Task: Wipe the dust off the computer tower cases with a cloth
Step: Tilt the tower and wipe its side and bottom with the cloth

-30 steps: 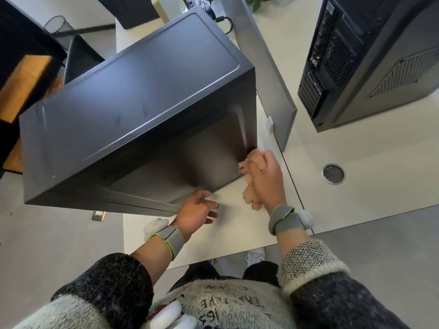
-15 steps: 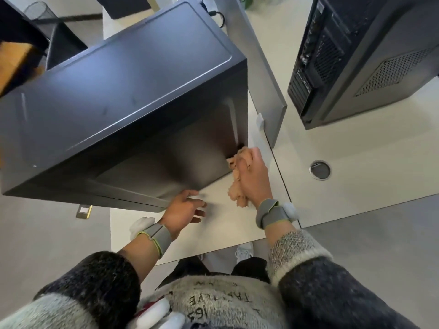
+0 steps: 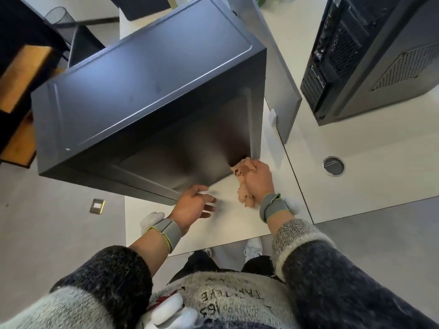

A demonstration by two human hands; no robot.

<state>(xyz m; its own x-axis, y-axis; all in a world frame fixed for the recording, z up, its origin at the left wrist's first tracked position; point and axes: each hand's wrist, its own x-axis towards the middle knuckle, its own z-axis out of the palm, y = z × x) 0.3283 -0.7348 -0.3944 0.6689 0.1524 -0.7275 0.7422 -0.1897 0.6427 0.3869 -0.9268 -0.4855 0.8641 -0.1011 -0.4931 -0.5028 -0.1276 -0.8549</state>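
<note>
On the near left part of the white desk (image 3: 237, 224), close to its front edge, stood the dark computer tower case (image 3: 147, 91), a big rigid box of painted sheet metal with a smooth side panel uppermost in view, faintly smudged and catching a pale sheen. It looked heavy and stiff, unlikely to flex under wiping, though smooth enough to slide on the desk; steadying it by a lower edge or corner seemed the sensible hold. A second tower case (image 3: 380, 55), with perforated vents, stood well apart toward the far right of the desk, beyond a grey divider panel (image 3: 282, 74). The left hand (image 3: 192, 205) lay at the case's near bottom edge, fingers spread and loosely open, apparently bracing rather than gripping. The right hand (image 3: 257, 179) was closed around a bunched peach cloth (image 3: 242, 181), pressing it against the case's lower right corner where it met the desk. The cloth looked soft, light and crumpled, easily pushed into that seam.
</note>
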